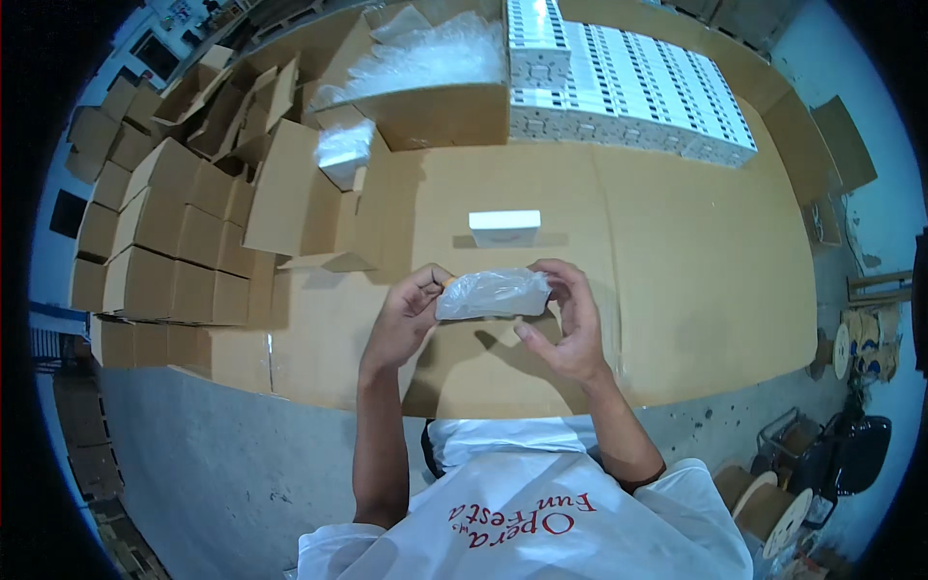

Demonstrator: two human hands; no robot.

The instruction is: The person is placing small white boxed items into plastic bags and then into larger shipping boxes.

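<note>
Left hand: the left hand (pixel 406 314) pinches the left end of a clear plastic pouch (pixel 493 294), thumb and fingers closed on it.
Right hand: the right hand (pixel 570 324) grips the pouch's right end from above, fingers curled over the edge, thumb underneath.
Pouch: held level in the air between both hands, above the near-middle of the cardboard-covered table (pixel 696 290). Something pale seems to sit inside; a small orange bit shows at its left end by the left fingers. Contents cannot be made out.
Small white box (pixel 505 228): stands alone on the table just beyond the hands, apart from them, closed as far as can be seen.
Stock of white boxes (pixel 628 77): rows packed tight at the far right of the table, one short stack rising at their left end.
Bag supply: an open carton (pixel 425 92) at the far middle holds a heap of clear plastic bags (pixel 425 58); another open carton (pixel 319 208) at the left has a clear bag in it.
Flat-sided cartons (pixel 164 261): stacked along the left edge of the table, closed.
Progress, judged: one pouch in hand, not yet set down or boxed; one loose box waits near; the many boxes at the far edge look done or queued, cannot tell which.
</note>
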